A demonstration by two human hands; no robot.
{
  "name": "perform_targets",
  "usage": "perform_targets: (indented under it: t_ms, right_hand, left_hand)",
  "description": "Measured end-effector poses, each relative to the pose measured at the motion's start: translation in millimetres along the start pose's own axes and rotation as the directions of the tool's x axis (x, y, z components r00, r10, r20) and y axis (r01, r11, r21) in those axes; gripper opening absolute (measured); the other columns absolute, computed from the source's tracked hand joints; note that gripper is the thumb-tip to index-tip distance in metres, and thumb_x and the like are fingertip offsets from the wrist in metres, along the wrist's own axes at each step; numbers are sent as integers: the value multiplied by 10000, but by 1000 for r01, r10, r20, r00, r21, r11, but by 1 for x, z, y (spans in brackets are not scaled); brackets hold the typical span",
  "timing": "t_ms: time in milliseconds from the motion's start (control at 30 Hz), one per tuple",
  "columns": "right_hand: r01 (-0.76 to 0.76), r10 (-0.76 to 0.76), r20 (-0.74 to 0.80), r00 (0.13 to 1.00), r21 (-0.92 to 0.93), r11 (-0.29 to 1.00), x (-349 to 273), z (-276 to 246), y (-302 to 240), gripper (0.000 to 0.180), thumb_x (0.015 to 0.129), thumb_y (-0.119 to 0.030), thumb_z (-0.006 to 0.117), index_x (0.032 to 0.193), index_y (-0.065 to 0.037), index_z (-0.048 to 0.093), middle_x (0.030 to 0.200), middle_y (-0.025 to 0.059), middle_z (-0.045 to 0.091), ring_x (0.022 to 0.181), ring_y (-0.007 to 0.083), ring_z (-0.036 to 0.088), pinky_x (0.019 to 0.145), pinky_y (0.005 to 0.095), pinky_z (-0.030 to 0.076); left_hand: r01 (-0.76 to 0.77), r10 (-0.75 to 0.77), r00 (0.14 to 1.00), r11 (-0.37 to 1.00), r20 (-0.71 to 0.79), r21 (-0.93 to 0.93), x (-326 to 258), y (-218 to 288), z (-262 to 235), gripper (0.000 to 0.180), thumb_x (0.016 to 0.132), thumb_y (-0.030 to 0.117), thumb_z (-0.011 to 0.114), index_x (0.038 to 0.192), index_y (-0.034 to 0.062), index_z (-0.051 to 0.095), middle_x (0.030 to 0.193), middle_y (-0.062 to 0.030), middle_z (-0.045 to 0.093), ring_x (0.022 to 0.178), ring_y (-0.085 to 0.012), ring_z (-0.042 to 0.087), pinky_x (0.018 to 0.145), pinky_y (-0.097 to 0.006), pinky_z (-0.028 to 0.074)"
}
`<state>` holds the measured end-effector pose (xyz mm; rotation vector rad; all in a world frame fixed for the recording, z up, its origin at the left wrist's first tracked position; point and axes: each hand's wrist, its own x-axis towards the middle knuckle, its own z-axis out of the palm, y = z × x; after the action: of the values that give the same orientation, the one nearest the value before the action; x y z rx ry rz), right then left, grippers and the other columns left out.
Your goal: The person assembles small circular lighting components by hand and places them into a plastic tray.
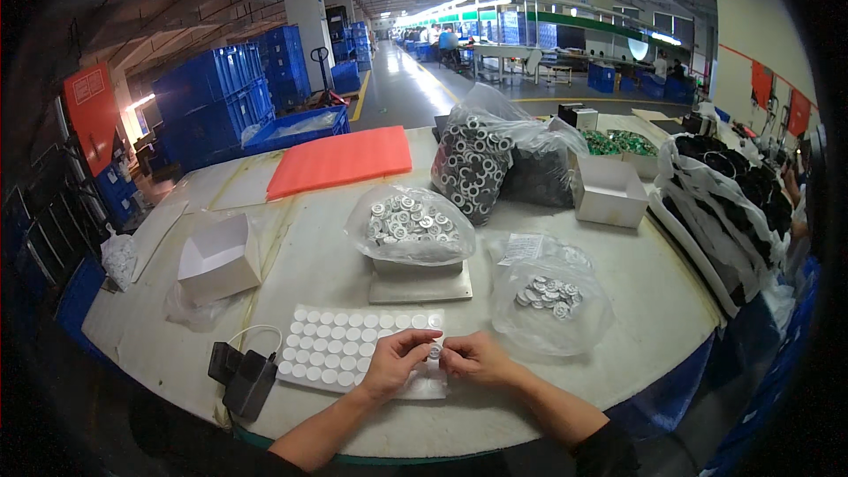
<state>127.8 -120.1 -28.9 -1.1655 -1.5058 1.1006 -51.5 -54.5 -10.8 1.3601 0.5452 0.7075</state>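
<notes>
Centrally, a person's left hand (396, 366) and right hand (479, 359), two in all, pinched one small round grey part (435, 352) between their fingertips, over the right end of one white sheet (426, 388) bearing more than twenty white discs (334, 345). Behind, one clear bag (397, 254) of round parts, too heaped to count, sat on one metal block (420, 290). One flatter bag (564, 336) lay right; one open white box (221, 280) stood left.
</notes>
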Motion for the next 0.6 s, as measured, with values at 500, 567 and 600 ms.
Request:
perform_targets:
  t_ms: [500, 567, 600]
  right_hand:
    - [-512, -208, -700, 683, -662, 547, -73, -113, -8, 237, 734, -254, 675, 736, -18, 655, 683, 152, 624, 654, 303, 610, 613, 382, 480]
    - [-642, -42, -727, 685, -630, 436, -68, -118, 0, 265, 695, -279, 690, 771, -29, 644, 798, 172, 623, 791, 319, 611, 720, 413, 483]
    - [-637, -47, -725, 687, -633, 440, -66, -117, 1, 265, 695, -279, 690, 771, -29, 644, 798, 172, 623, 791, 319, 611, 720, 413, 483]
  left_hand:
    - [-15, 16, 992, 1000, -128, 4, -1, 4, -7, 132, 804, 29, 653, 921, -13, 605, 780, -42, 624, 689, -105, 589, 651, -238, 497]
    - [-35, 37, 988, 999, -150, 13, 1, 3, -8, 145, 806, 40, 651, 928, -10, 592, 776, -42, 616, 689, -111, 588, 645, -248, 495]
    - [-52, 56, 982, 998, -179, 26, 2, 3, -10, 157, 807, 50, 649, 936, -7, 579, 771, -42, 608, 689, -116, 587, 639, -258, 492]
